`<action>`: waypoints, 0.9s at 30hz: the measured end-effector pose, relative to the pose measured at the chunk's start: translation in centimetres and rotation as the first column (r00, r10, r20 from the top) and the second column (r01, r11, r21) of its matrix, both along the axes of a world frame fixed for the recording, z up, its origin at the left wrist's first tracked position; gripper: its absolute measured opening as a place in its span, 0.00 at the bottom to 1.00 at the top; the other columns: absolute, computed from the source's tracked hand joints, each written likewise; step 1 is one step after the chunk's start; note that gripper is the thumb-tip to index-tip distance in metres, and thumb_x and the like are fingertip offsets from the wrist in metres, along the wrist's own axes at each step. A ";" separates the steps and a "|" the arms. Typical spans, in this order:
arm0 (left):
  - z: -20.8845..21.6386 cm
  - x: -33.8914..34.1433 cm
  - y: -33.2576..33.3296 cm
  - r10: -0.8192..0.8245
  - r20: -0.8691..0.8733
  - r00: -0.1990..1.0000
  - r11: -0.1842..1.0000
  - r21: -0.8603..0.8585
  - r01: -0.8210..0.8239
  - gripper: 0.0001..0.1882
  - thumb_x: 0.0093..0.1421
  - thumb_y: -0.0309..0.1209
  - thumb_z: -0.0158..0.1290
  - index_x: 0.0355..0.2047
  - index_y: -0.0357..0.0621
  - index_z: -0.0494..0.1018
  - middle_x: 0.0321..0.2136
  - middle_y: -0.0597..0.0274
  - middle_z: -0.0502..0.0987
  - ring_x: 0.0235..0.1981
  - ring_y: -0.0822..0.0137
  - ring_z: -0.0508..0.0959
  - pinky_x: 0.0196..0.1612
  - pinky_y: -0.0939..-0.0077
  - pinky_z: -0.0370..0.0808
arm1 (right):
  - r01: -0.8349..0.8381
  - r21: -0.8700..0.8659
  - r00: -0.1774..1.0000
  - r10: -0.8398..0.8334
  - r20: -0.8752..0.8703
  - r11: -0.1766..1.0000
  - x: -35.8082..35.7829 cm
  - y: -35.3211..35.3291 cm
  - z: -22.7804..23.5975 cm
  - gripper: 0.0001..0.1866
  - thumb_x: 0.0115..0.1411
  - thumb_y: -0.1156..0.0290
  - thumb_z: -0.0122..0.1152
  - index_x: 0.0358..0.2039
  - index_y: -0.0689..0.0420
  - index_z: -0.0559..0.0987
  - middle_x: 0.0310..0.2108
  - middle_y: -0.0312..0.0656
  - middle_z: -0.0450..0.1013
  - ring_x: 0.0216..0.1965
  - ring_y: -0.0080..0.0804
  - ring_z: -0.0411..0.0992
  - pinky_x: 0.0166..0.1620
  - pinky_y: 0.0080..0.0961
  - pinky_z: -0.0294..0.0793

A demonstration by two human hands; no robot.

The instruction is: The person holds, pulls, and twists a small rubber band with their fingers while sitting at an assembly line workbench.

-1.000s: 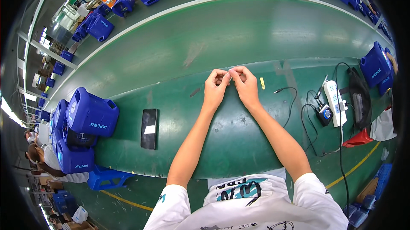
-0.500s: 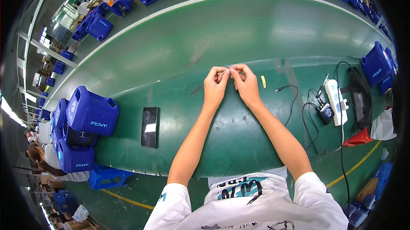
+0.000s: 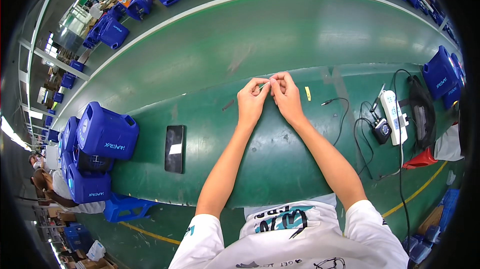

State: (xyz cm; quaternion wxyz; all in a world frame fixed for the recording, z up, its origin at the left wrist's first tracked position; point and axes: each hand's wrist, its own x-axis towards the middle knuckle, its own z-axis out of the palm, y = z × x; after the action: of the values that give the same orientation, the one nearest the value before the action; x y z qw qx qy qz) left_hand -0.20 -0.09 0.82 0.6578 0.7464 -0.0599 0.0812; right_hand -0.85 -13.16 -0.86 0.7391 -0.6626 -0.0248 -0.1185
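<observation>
The left hand [image 3: 251, 98] and right hand [image 3: 287, 94] are pinched narrow, fingertips meeting on a small pale thing [image 3: 263, 86] above the table [image 3: 280, 169] (fingers hide most of it, so I cannot tell its shape), seemingly close fingertip work that calls for a light, steady pinch. The green tabletop carries a phone [image 3: 174, 149] at left, a yellow strip [image 3: 308, 93] near the right hand and a white power strip [image 3: 395, 117] farther right, with blue cases [image 3: 109, 131] stacked at its left end in a workshop.
</observation>
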 end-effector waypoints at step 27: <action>-2.0 0.0 0.0 -0.100 -0.044 0.994 0.992 -0.084 0.096 0.06 0.64 0.26 0.64 0.37 0.37 0.85 0.17 0.77 0.68 0.21 0.85 0.62 0.23 0.81 0.59 | -0.049 -0.220 0.997 0.036 -0.062 0.974 -0.4 -0.1 0.3 0.19 0.77 0.59 0.51 0.35 0.62 0.74 0.19 0.41 0.71 0.22 0.26 0.68 0.29 0.31 0.68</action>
State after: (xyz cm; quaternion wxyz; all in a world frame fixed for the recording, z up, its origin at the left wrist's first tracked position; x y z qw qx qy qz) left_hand -0.18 -0.08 -1.15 0.6921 0.7168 -0.0775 0.0331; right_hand -1.21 -13.30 -0.60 0.6635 -0.7433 -0.0305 -0.0800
